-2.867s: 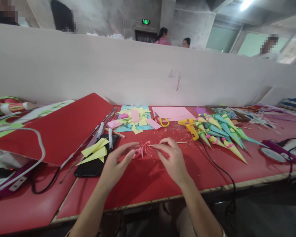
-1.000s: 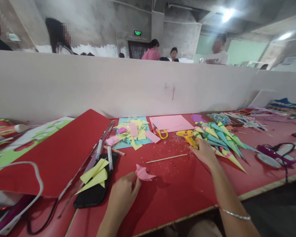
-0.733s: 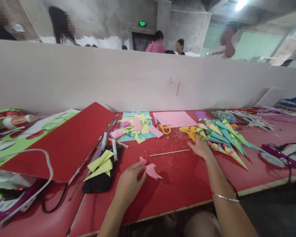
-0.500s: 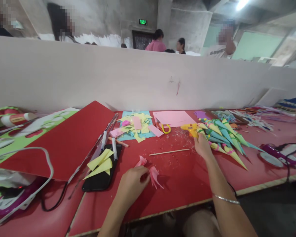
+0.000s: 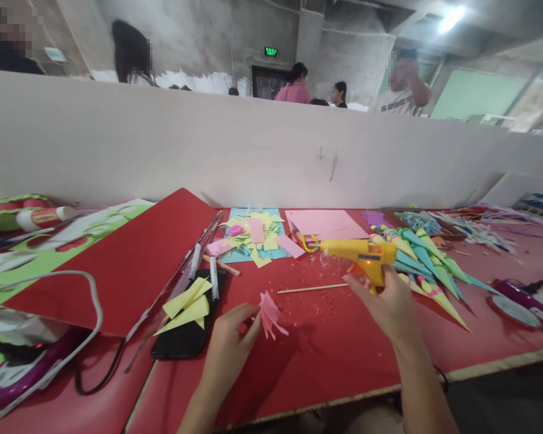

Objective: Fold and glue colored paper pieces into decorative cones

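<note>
Between the thumb and fingers of my left hand (image 5: pixel 235 331) is a pink fringed paper piece (image 5: pixel 270 316), held just above the red tabletop. My right hand (image 5: pixel 387 301) is wrapped round the handle of a yellow hot glue gun (image 5: pixel 359 250), whose nozzle points left. A thin wooden stick (image 5: pixel 312 289) lies on the table between the two hands, its right end close to my right fingers. Left of my left hand, folded yellow paper pieces (image 5: pixel 187 306) rest on a black phone (image 5: pixel 176 343).
Paper scraps (image 5: pixel 257 232) lie on a blue sheet at the back, beside a pink sheet (image 5: pixel 330 222) and yellow-handled scissors (image 5: pixel 308 242). Paper cones (image 5: pixel 434 259) are heaped on the right. A red board (image 5: pixel 117 259) leans left near a white cable (image 5: pixel 95 289). People stand beyond the partition (image 5: pixel 235 144).
My right hand has lifted the glue gun off the back of the table and brought it nearer. My left hand has raised the pink paper piece slightly and moved it left.
</note>
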{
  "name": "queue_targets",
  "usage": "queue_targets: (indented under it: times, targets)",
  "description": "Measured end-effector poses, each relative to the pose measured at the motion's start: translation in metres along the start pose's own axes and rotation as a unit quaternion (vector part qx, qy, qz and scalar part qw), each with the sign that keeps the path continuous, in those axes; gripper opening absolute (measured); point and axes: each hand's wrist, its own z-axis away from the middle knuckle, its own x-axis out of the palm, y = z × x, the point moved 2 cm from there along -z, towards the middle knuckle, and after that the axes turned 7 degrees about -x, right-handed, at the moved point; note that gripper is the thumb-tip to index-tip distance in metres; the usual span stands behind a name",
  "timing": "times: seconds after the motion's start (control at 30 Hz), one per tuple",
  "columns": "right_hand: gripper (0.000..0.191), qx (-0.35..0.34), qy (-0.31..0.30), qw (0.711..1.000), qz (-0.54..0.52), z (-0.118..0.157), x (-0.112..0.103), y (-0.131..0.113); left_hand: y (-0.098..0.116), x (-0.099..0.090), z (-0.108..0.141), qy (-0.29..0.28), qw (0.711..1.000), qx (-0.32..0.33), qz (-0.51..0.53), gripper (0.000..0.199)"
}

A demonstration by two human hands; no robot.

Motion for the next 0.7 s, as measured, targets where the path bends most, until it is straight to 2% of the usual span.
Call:
queue_targets:
  times: [0.07, 0.23, 0.47, 0.7]
  targets:
    - [0.039, -0.025, -0.019, 1.000, -0.001, 0.008, 0.002, -0.007, -0.002, 0.000, 0.000, 0.000, 0.999, -0.020, 0.031, 0.024]
    - [0.038, -0.042, -0.007, 0.999, -0.012, 0.027, 0.009, -0.021, -0.001, 0.002, 0.001, 0.014, 0.998, -0.027, 0.050, 0.022]
    - [0.036, -0.062, -0.017, 0.998, 0.010, 0.031, 0.017, -0.025, 0.000, 0.005, 0.003, 0.061, 0.998, 0.002, 0.009, 0.025]
    - [0.035, -0.072, -0.027, 0.997, 0.001, 0.037, 0.023, -0.029, 0.005, 0.007, 0.006, 0.054, 0.998, -0.001, 0.032, 0.014]
